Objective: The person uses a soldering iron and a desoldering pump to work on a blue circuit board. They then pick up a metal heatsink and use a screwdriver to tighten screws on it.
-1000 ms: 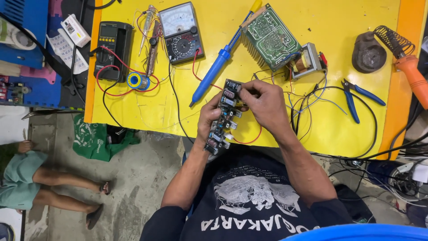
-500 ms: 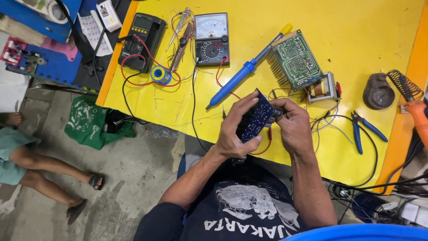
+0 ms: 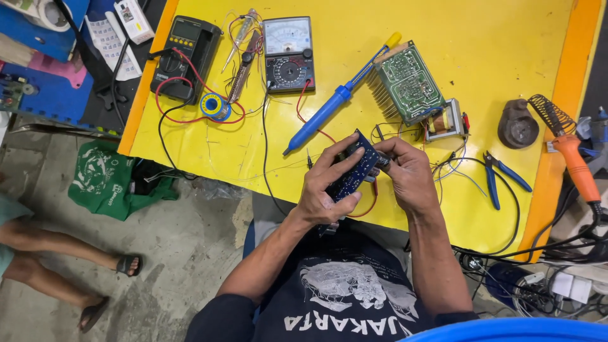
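A dark blue circuit board (image 3: 353,172) is held over the near edge of the yellow table (image 3: 494,57). My left hand (image 3: 324,190) wraps its lower end, fingers across its face. My right hand (image 3: 409,174) grips its upper right end, fingertips at the board's corner. A red wire (image 3: 368,202) loops below the board between my hands. Just beyond my hands lie a blue soldering iron (image 3: 329,111) and a green circuit board (image 3: 406,82) with a small transformer (image 3: 444,121).
An analog meter (image 3: 289,54), a black digital meter (image 3: 185,54), a solder spool (image 3: 214,105) and probes lie far left. Blue pliers (image 3: 497,177), a round dark stand (image 3: 518,125) and an orange-handled iron (image 3: 576,164) sit right. Another person's legs (image 3: 57,259) rest on the floor at left.
The view shifted left and my hands came up over the table edge. The board, held lower and turned component-side up a second ago, now shows its flat blue face, tilted.
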